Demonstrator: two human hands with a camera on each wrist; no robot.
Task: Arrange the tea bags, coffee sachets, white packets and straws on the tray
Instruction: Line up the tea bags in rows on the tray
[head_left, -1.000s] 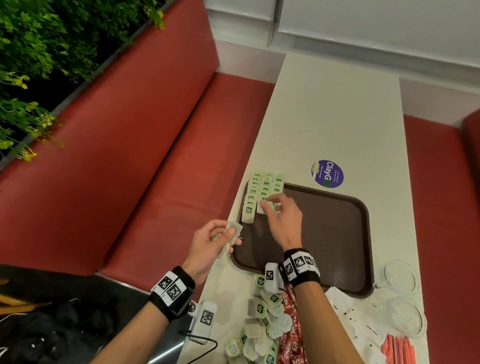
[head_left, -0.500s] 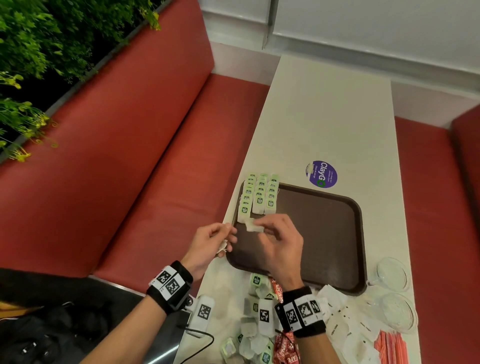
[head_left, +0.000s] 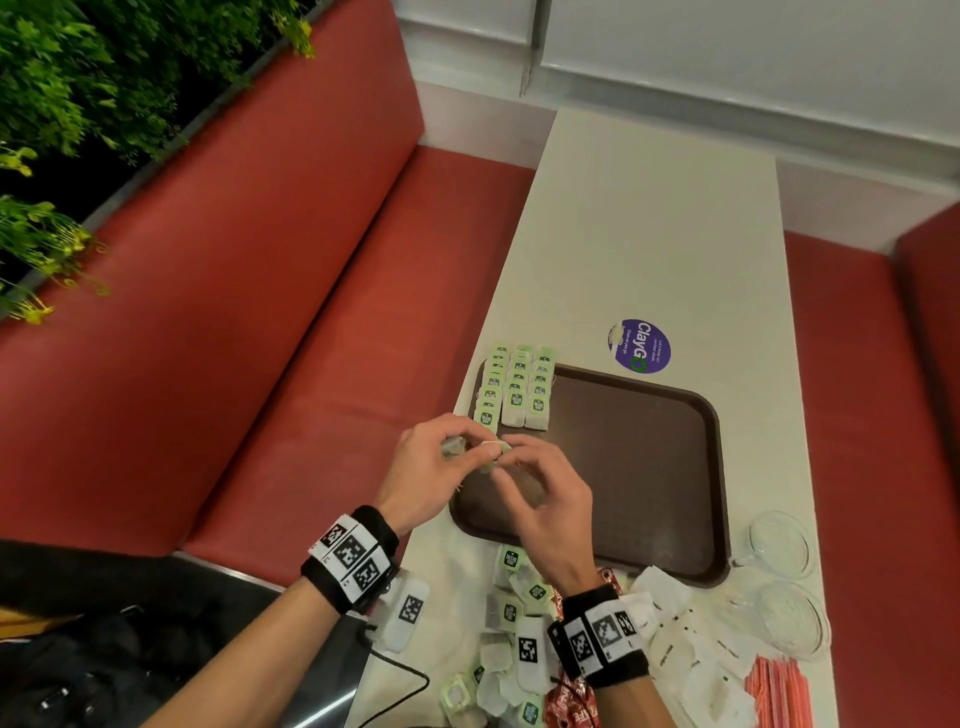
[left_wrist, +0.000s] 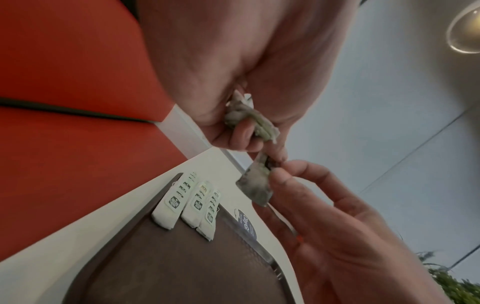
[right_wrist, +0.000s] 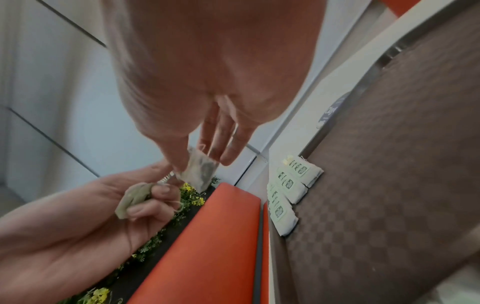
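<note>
My left hand (head_left: 470, 449) grips a crumpled bunch of tea bags (left_wrist: 249, 119) above the near left corner of the brown tray (head_left: 649, 467). My right hand (head_left: 501, 454) meets it there and pinches one tea bag (left_wrist: 255, 187) between thumb and fingers; the same bag (right_wrist: 200, 172) hangs from them in the right wrist view. Three neat rows of green-labelled tea bags (head_left: 517, 387) lie on the tray's far left corner. Loose tea bags (head_left: 511, 613), red coffee sachets (head_left: 576, 712), white packets (head_left: 685, 654) and red straws (head_left: 776, 691) lie on the table in front of the tray.
Two glass cups (head_left: 779, 540) (head_left: 789, 618) stand right of the tray's near corner. A purple sticker (head_left: 640, 345) is on the white table (head_left: 649, 234) beyond the tray. A red bench (head_left: 260, 338) runs along the left, with plants behind it.
My right hand drew back from the tea bag rows to meet my left hand and now pinches a bag there. The left hand moved right, over the tray's corner.
</note>
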